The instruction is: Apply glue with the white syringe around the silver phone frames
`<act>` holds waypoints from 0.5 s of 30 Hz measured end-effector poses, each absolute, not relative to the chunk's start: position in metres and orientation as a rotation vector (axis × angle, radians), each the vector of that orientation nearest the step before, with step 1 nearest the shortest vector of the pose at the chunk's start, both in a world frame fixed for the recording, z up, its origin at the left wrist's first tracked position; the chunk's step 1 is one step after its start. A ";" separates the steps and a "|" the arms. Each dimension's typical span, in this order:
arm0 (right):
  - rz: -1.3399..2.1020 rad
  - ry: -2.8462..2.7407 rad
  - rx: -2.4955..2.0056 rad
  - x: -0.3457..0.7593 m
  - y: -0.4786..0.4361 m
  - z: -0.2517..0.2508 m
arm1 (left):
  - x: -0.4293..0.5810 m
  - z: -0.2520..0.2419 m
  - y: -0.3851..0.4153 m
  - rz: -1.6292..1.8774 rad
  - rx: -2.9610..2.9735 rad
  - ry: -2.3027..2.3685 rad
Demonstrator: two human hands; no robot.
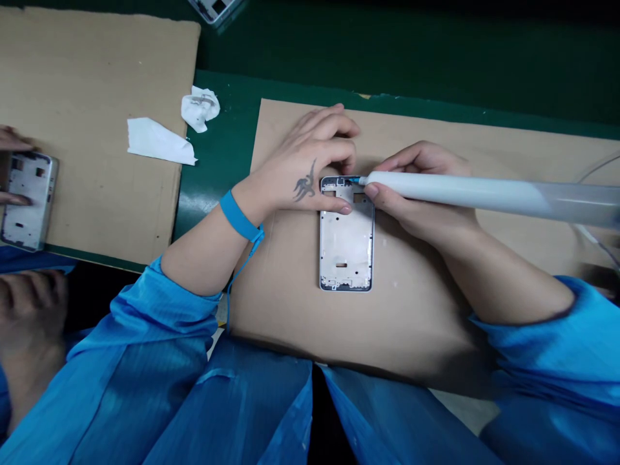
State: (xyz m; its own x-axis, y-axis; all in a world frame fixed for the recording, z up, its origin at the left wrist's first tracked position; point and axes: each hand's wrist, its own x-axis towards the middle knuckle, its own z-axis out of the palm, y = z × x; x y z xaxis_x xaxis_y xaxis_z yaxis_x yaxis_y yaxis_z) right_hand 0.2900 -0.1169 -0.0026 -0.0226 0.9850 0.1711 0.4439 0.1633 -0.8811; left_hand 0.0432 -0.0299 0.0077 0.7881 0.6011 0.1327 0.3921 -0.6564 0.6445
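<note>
A silver phone frame (346, 242) with small cutouts lies upright before me on a brown cardboard sheet (290, 310). My left hand (314, 155) grips its upper left part, the thumb lying across the face and the fingers curled by the top edge. In my right hand (426, 187) is a glue syringe (484, 192), white in front and translucent toward the back, held nearly level. Its blue needle tip (355, 181) meets the frame near the top edge; whether anything is coming out is too small to tell.
At left, another person's hands (14, 168) hold a second phone frame (31, 200) by another cardboard sheet (97, 97). Crumpled white tissue (200, 108) and a flat white paper piece (162, 141) lie between the sheets. A blue wrist strap (239, 216) trails a cord; a thin tube (598, 165) is at right.
</note>
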 end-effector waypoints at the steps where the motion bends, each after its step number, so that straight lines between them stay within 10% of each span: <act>1: 0.821 -1.611 -1.397 0.291 -0.117 -0.003 | 0.043 0.007 -0.030 0.463 2.370 0.726; 15: 0.794 -1.569 -1.398 0.285 -0.117 -0.001 | 0.042 0.002 -0.027 0.489 2.383 0.703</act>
